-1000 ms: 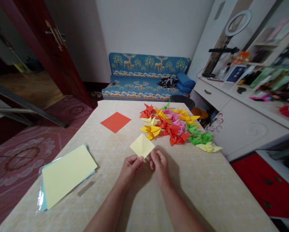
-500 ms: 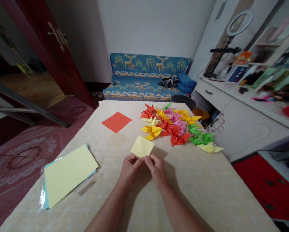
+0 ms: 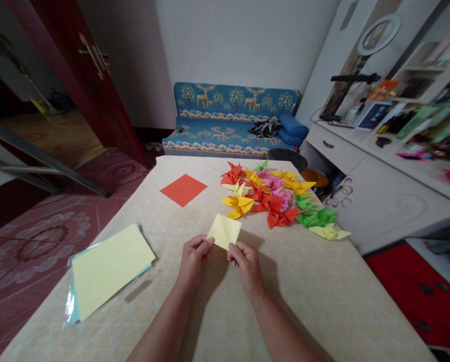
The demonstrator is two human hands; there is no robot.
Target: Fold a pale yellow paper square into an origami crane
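Note:
A small folded square of pale yellow paper (image 3: 224,231) stands tilted just above the beige table (image 3: 323,301), near its middle. My left hand (image 3: 193,260) pinches its lower left edge with closed fingertips. My right hand (image 3: 245,260) pinches the lower corner from the right. Both forearms reach in from the near edge.
A heap of several folded paper cranes (image 3: 275,201) in red, yellow, pink and green lies beyond the hands to the right. A flat red paper square (image 3: 183,189) lies at the far left. A stack of pale yellow sheets in a clear sleeve (image 3: 110,269) sits near left. White cabinets (image 3: 375,201) flank the right.
The hands drew together at the paper's lower corner, then spread slightly. The yellow paper has stayed between the fingertips and tipped a little.

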